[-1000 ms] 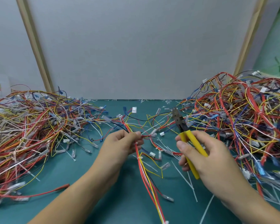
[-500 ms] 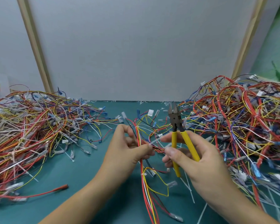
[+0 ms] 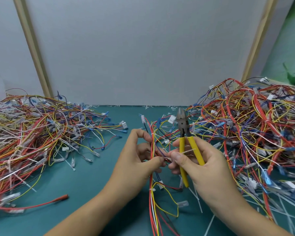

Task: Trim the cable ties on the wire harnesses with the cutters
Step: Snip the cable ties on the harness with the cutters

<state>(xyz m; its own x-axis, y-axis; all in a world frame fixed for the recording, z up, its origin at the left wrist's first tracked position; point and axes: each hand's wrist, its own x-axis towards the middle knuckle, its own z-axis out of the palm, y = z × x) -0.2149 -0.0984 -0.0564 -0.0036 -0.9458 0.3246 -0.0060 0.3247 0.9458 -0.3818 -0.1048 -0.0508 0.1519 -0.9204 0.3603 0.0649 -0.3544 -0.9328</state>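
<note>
My left hand [image 3: 140, 159] grips a wire harness [image 3: 153, 198] of red, yellow and white wires that hangs down toward me over the green mat. My right hand [image 3: 201, 166] holds the yellow-handled cutters [image 3: 186, 142] upright, jaws pointing away from me, slightly parted. Thumb and forefinger of the right hand also pinch a white cable tie tail [image 3: 186, 152] on the harness, right beside the left thumb. A small white tie [image 3: 152, 134] wraps the harness just above my left fingers.
A large pile of harnesses [image 3: 32, 133] covers the left of the green mat [image 3: 75, 193], and a taller pile [image 3: 255, 126] fills the right. Cut white tie tails [image 3: 197, 200] lie near the right forearm. A grey panel [image 3: 143, 48] closes the back.
Both hands have come together nearer me. The cutters swung from leaning left to upright, and the right fingers have closed on the tie tail next to the left thumb.
</note>
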